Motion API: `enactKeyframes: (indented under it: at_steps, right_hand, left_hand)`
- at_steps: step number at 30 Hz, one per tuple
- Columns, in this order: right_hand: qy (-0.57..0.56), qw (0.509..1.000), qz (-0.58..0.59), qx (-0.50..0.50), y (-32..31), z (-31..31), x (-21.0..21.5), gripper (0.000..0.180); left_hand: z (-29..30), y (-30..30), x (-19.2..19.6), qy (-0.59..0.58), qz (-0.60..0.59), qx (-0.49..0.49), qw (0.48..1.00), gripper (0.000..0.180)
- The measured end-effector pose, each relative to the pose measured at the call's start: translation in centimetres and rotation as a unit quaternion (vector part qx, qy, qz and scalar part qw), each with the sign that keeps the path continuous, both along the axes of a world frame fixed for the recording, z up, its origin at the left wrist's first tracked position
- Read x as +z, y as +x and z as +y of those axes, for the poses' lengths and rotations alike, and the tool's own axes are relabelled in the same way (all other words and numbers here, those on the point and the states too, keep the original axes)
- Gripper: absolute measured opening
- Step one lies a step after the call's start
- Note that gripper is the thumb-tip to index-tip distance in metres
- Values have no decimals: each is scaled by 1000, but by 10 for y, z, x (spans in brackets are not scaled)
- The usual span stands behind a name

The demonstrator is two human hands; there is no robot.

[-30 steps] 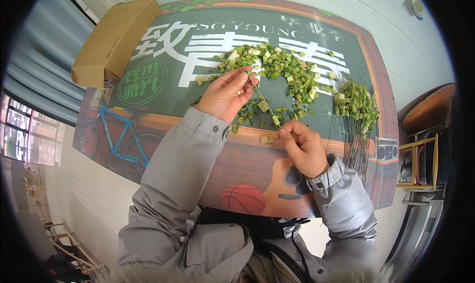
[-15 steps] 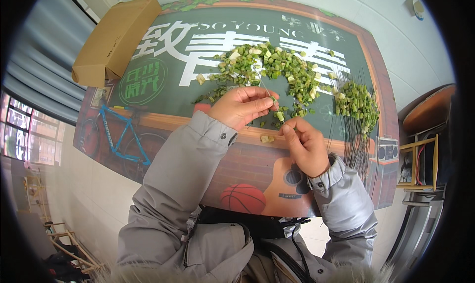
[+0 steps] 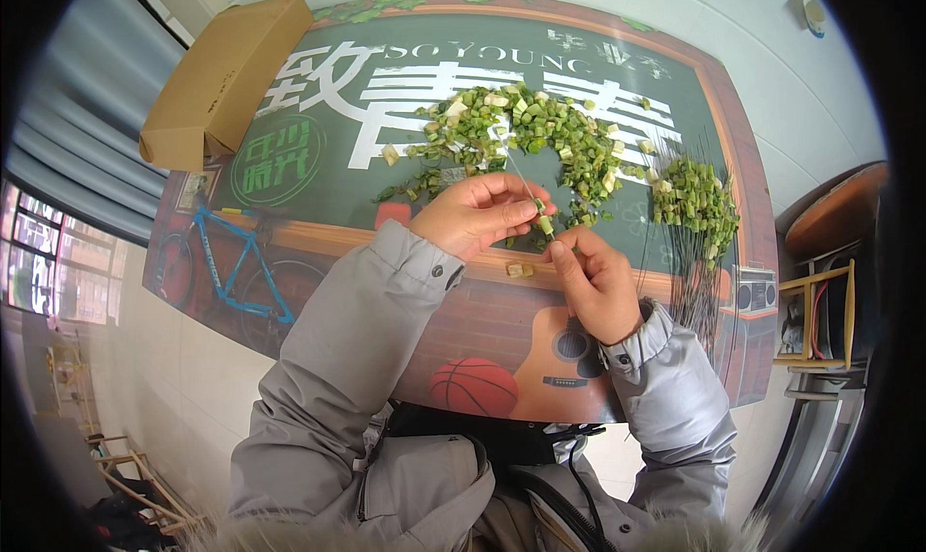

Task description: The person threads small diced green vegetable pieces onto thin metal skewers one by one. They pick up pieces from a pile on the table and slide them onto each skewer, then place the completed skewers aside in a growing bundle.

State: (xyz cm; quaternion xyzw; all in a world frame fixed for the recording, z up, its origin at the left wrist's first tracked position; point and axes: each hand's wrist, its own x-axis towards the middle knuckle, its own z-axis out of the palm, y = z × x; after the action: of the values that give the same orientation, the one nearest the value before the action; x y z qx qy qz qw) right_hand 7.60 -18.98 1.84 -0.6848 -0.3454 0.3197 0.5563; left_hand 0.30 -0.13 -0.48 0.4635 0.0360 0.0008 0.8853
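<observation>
In front of me, a thin skewer (image 3: 518, 170) slants down between my two hands, with pale-green cut vegetable pieces (image 3: 545, 226) threaded near its lower end. My left hand (image 3: 479, 214) pinches the skewer just above these pieces; its fingers partly hide what they grip. Closed at the thumb and fingertips, my right hand (image 3: 600, 284) holds the skewer's lower end, right below the pieces. Beyond the hands, a loose heap of chopped green vegetable pieces (image 3: 574, 132) lies in an arc. To the right rests a bunch of loaded skewers (image 3: 696, 205), their thin dark sticks fanning out both ways.
Everything lies on a table with a printed chalkboard cover (image 3: 357, 200). A brown cardboard box (image 3: 227, 79) sits at the far left. Two pale cut pieces (image 3: 520, 270) lie near my right hand. Stacked wooden-framed furniture (image 3: 820, 301) stands beyond the right edge.
My left hand has slid slightly down and right along the skewer, toward my right hand. The threaded pieces now sit closer together and nearer the lower end. My right hand has stayed in place.
</observation>
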Motion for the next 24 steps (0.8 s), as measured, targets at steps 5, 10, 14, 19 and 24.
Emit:
enactKeyframes:
  at_steps: [5, 10, 14, 19, 24]
  right_hand:
    - [-7, 999, 3, -49, 3, 2, -5, 18]
    - [19, 997, 35, -72, 9, 2, -9, 21]
    - [6, 997, 26, -74, 10, 2, -11, 22]
    - [16, 997, 31, -76, 8, 2, -9, 21]
    - [15, 997, 29, -76, 8, 2, -8, 20]
  left_hand:
    - [5, -1, 5, 42, 16, 64, 997, 22]
    - [52, -14, 23, 231, 68, 357, 903, 23]
    - [63, -7, 16, 454, 44, 282, 844, 15]
    - [57, 27, 5, 723, 5, 221, 654, 14]
    - [54, 42, 1, 811, -33, 217, 542, 20]
